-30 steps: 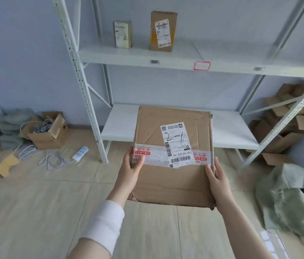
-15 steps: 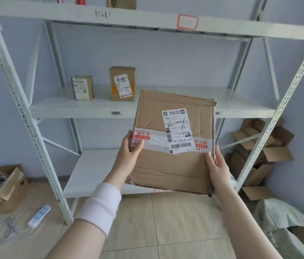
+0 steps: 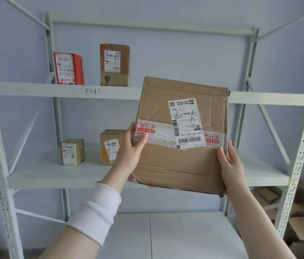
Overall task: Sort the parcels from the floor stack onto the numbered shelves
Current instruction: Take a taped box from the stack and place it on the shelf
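**Getting the "2-1" parcel onto its shelf**

Both hands held the cardboard parcel in the air before the rack. The left hand gripped its left edge and the right hand its right edge, fingers curled round it. Its label read 2-1, like the red parcel and brown parcel on the upper shelf. The small parcel on the middle shelf read 2-2. It was probably best raised clear of the upper lip, kept level, and set down right of the brown parcel.

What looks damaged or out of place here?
The large parcel, gripped by the left hand and right hand, is creased and its corners are worn; its label sits crooked across the tape.
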Tool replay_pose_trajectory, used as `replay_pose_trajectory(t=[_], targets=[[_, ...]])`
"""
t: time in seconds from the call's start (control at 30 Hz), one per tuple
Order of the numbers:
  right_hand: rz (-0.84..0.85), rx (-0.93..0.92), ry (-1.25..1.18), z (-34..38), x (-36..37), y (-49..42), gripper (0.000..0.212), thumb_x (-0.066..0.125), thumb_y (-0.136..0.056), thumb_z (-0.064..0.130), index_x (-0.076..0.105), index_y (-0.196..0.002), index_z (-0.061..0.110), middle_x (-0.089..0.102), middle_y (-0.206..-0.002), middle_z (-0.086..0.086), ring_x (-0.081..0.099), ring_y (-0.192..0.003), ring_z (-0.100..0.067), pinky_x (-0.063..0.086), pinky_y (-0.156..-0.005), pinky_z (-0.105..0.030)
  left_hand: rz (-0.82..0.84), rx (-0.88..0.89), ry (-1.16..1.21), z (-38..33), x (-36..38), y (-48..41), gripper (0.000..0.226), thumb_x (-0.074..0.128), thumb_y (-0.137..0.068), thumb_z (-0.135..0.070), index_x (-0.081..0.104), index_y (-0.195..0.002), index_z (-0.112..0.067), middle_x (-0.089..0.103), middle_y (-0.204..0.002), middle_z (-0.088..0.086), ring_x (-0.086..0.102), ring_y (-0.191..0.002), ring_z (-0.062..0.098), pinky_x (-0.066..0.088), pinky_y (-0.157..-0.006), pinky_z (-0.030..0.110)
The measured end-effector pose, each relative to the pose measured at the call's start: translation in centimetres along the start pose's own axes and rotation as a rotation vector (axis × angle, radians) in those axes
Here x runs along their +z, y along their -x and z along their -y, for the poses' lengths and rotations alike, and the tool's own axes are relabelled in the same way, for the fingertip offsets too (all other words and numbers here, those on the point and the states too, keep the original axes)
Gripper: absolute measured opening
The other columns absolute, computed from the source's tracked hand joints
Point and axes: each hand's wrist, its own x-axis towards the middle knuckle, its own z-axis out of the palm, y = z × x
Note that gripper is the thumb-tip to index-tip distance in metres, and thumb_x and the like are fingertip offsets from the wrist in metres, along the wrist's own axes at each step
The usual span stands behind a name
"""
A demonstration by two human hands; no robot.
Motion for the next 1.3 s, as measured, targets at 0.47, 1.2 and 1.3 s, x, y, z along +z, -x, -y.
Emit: replay_pose_trajectory(t=[0.47,1.2,1.3], targets=[[-0.041,-0.328,-0.067,9.9,6.7,-19.1,0.055,0.049,-0.094,0.041,0.029,-0.145,0.037,0.043,-0.145,0.009,0.045,-0.129,-0.010,0.038,-0.106,-0.031,-0.051,0.307,0.070,-7.7,1.6,-19.7,0.059,0.044,-0.094,-0.046,0.024,-0.147,-0.030,0.035,-0.149,-0.009,0.032,-0.137,0.014,0.025,-0.096,0.024],[0.231,-0.516,-0.025,9.9,12.1,-43.5,0.041,0.061,-0.083,0.045,0.056,-0.120,0.027,0.064,-0.119,-0.007,0.060,-0.111,-0.025,0.048,-0.097,-0.049,-0.031,0.312,0.002,-5.8,6.4,-40.4,0.067,0.046,-0.095,-0.042,0.008,-0.149,-0.030,0.036,-0.146,-0.008,0.031,-0.135,0.010,0.022,-0.109,0.030],[0.289,-0.477,0.025,8.9,12.4,-44.7,0.062,0.063,-0.084,0.044,0.041,-0.137,0.021,0.060,-0.124,-0.005,0.059,-0.113,-0.023,0.049,-0.096,-0.051,0.033,0.226,-0.019,-5.1,6.0,-41.1,0.076,0.045,-0.096,-0.039,-0.007,-0.150,-0.028,0.022,-0.155,-0.006,0.021,-0.142,0.014,0.014,-0.115,0.037]])
